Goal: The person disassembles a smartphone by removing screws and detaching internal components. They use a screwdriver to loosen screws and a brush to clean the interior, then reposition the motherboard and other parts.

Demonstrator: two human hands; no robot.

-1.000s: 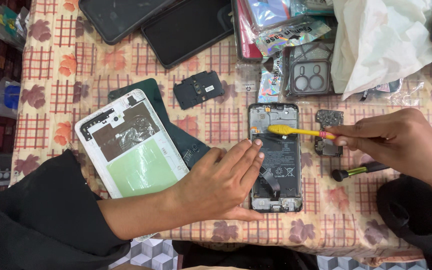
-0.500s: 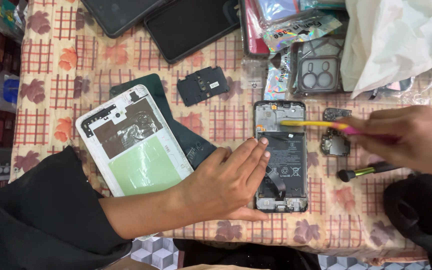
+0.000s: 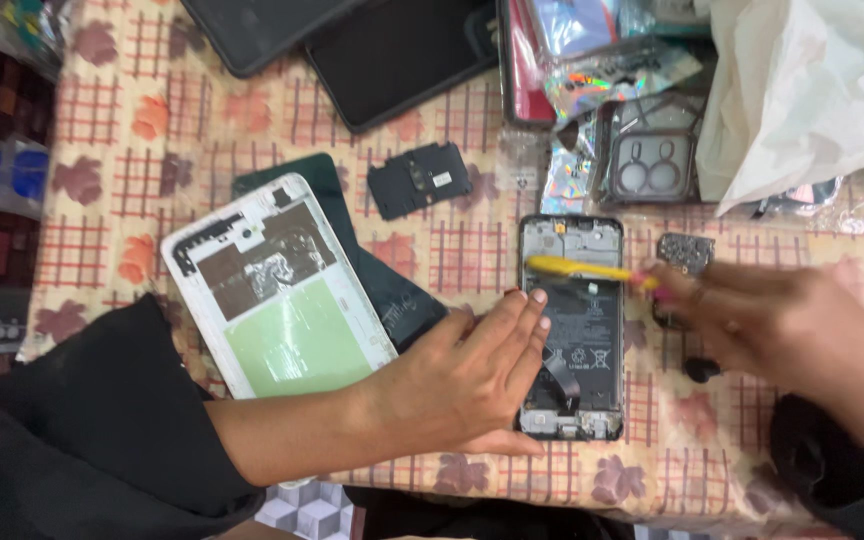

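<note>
An opened phone (image 3: pixel 580 330) lies face down on the patterned tablecloth, its battery and boards exposed. My left hand (image 3: pixel 462 380) lies flat on the phone's left edge and holds it still. My right hand (image 3: pixel 772 320), blurred by motion, grips a yellow tool (image 3: pixel 577 267) whose tip lies across the upper part of the phone. A small black and grey part (image 3: pixel 687 252) sits just right of the phone, next to my right hand.
A white back cover (image 3: pixel 272 290) lies on a dark cover to the left. A black plastic shield (image 3: pixel 419 185) sits above the phone. Dark phones (image 3: pixel 402 50), a clear case (image 3: pixel 647 165), shiny packets and a white plastic bag (image 3: pixel 802 90) crowd the far side.
My right hand has shifted a little with the yellow tool, whose tip now lies lower across the phone. My left hand has stayed on the phone.
</note>
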